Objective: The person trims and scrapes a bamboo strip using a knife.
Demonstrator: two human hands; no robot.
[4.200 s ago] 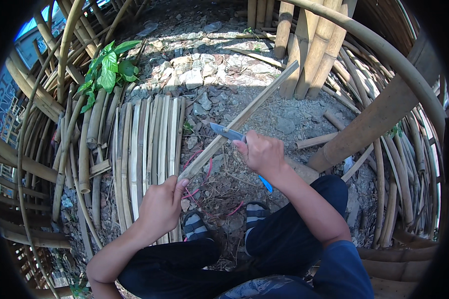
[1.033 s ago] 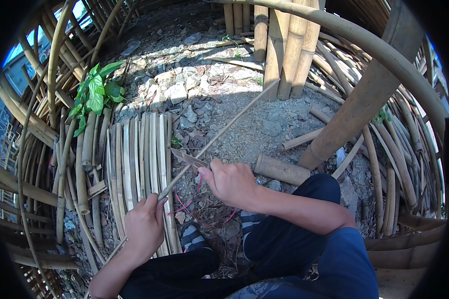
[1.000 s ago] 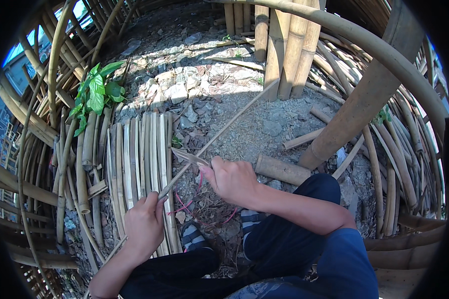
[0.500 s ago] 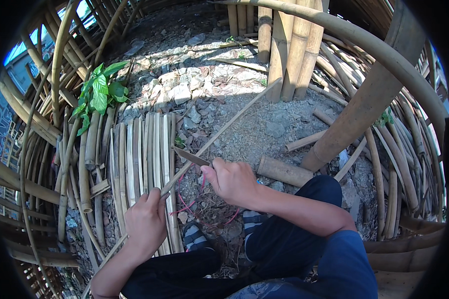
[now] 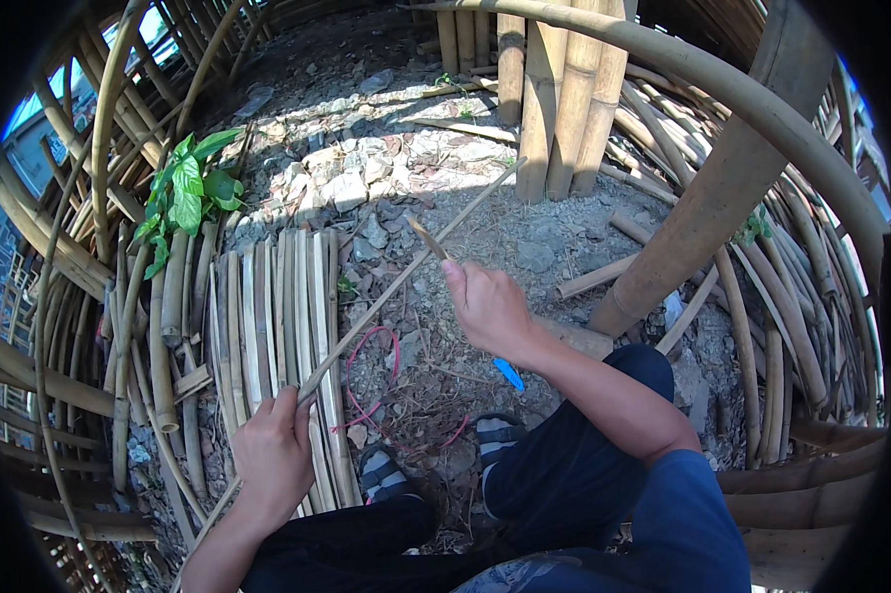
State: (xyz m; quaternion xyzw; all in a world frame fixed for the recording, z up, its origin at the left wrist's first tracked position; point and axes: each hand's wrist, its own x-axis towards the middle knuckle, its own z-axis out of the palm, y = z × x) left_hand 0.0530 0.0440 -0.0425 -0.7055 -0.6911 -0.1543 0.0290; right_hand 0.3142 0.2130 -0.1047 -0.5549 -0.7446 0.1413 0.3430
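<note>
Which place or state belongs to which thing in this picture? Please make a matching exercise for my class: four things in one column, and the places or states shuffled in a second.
Things
1. Knife
2. Long bamboo strip
3. Pink string
4. Leafy plant

Places and states
A. Lying on the ground in loose curves
B. Bright green, toward the left side of the picture
C. Gripped in the right hand
D. Held near its lower part by the left hand, slanting up to the right

Right pairs
1-C, 2-D, 3-A, 4-B
</note>
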